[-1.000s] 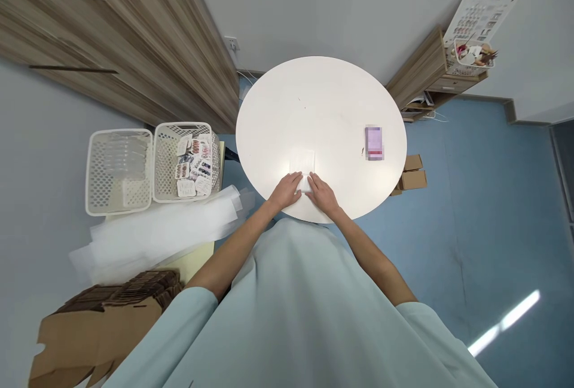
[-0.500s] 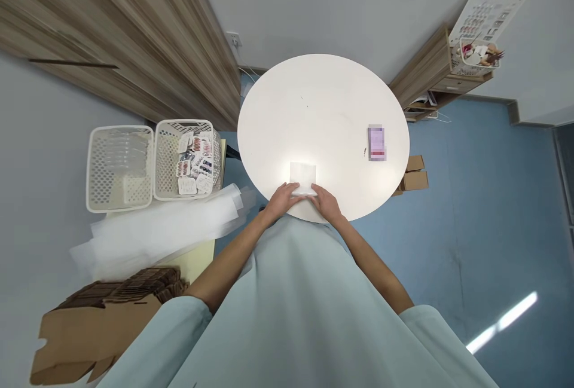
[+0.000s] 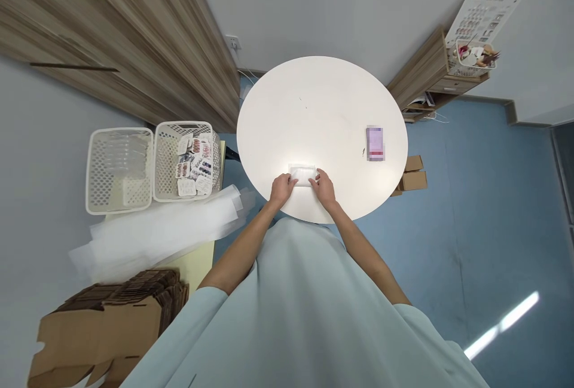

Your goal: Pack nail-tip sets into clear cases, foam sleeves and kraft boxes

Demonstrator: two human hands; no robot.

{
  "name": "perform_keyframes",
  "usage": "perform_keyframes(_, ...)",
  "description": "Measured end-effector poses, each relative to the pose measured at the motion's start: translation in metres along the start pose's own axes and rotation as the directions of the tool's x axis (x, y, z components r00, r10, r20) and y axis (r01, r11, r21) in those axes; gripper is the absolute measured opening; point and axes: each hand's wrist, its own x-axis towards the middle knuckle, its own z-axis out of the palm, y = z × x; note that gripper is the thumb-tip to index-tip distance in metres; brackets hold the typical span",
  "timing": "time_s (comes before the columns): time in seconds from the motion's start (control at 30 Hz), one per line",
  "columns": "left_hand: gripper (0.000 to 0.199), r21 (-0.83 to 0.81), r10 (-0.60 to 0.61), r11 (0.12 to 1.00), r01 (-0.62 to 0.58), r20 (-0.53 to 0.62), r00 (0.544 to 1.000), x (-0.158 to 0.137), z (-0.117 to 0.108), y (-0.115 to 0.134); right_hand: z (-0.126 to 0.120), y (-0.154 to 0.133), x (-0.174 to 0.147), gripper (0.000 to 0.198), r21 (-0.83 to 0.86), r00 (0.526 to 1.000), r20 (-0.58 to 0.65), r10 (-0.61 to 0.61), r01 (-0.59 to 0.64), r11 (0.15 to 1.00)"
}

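The white packet (image 3: 303,176) lies flat near the front edge of the round desk (image 3: 323,107), between the person's two hands. The left hand (image 3: 281,191) pinches its left end, fingers curled and thumb on the near corner; the right hand (image 3: 323,189) holds the right end likewise, its forefinger reaching along the side. The wrapping looks thin and cloudy, much like the white sheets (image 3: 161,229) stacked to the left, so it is probably light, soft and a little slippery, apt to spring open if let go. What is inside cannot be told. The two short ends seem the best hold, pressed gently, since hard squeezing might crumple it.
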Motion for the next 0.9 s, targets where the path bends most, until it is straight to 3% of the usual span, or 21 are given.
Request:
perform_keyframes(0.1,0.029,-0.028,-0.025,0.999,0.025,-0.002,1.000,0.000,0.000,0.002,-0.005,-0.008,0.003,0.057,-0.150,0.994,0.000,-0.111,0.110,0.982)
perform_keyframes(0.2,0.023,-0.098,-0.063,0.993,0.060,-0.030,0.998,-0.001,0.000,0.000,-0.009,-0.015,0.005,0.053,-0.301,0.958,0.085,-0.274,0.287,0.910)
perform_keyframes(0.33,0.029,-0.223,-0.135,0.969,0.110,-0.104,0.985,-0.008,-0.002,-0.007,-0.009,-0.020,-0.001,0.049,-0.369,0.939,0.164,-0.301,0.342,0.864)
perform_keyframes(0.47,0.045,-0.265,-0.186,0.955,0.132,-0.193,0.963,-0.016,-0.005,-0.018,-0.005,-0.028,-0.015,0.046,-0.350,0.947,0.203,-0.249,0.307,0.885)
perform_keyframes(0.63,0.033,-0.350,-0.138,0.934,0.079,-0.148,0.979,-0.028,-0.008,-0.038,0.016,-0.047,-0.028,0.049,-0.272,0.928,0.280,-0.245,0.322,0.907)
perform_keyframes(0.9,0.034,-0.371,-0.264,0.913,0.172,-0.212,0.941,-0.059,-0.023,-0.077,0.051,-0.074,-0.039,0.047,-0.209,0.862,0.361,-0.355,0.446,0.870)
